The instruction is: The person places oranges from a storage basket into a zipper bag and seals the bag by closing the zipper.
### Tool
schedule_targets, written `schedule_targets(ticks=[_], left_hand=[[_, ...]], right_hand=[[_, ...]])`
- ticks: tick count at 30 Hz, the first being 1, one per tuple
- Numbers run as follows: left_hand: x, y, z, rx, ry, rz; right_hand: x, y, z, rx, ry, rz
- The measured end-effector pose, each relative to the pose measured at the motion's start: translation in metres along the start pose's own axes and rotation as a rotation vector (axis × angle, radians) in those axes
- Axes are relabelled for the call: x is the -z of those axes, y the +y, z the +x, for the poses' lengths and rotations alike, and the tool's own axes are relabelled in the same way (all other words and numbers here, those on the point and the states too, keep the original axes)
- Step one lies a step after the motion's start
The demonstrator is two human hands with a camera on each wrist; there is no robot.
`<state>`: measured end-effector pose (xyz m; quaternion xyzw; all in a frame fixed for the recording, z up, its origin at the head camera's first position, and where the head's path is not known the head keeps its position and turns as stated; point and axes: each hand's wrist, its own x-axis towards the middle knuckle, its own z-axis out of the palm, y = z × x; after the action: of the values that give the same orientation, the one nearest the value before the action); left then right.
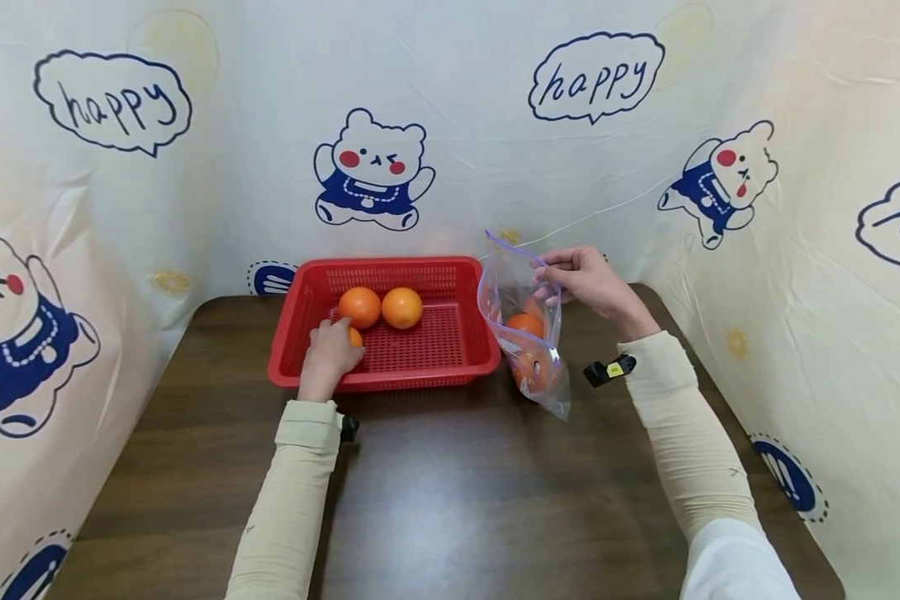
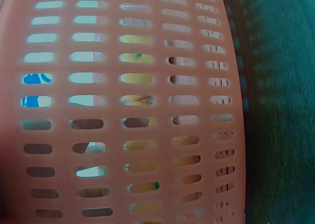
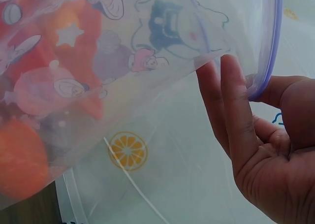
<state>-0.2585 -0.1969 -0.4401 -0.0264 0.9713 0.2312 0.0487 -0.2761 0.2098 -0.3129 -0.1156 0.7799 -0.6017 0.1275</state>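
Observation:
My left hand reaches into the left side of the red plastic basket, its fingers curled over an orange that it partly hides. Two more oranges, one beside the other, lie just behind it in the basket. On the right, my right hand pinches the purple-edged mouth of a clear zip bag between thumb and fingers. Oranges show inside the bag, one above another. The left wrist view is filled by the slotted basket wall; the hand's grip is hidden there.
A dark wooden table bears the basket and the bag, which stands close to the basket's right end. Behind rises a pale cloth printed with bears and the word "happy". Each wrist carries a small black camera.

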Motion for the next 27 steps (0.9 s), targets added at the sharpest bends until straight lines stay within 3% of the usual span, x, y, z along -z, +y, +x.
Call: schedule_targets(ticks=[11,19,27], left_hand=[[-0.001,0.001,-0.003,0.010,0.014,-0.022],[-0.004,0.004,-0.004,-0.036,0.029,-0.036],[-0.003,0.003,-0.006,-0.050,0.085,-0.057]], right_hand=[[-0.002,0.006,0.004,0.002,-0.014,0.041],[-0.007,0.010,0.004,0.010,-0.036,0.054],[-0.013,0.011,0.008,0.017,-0.044,0.064]])
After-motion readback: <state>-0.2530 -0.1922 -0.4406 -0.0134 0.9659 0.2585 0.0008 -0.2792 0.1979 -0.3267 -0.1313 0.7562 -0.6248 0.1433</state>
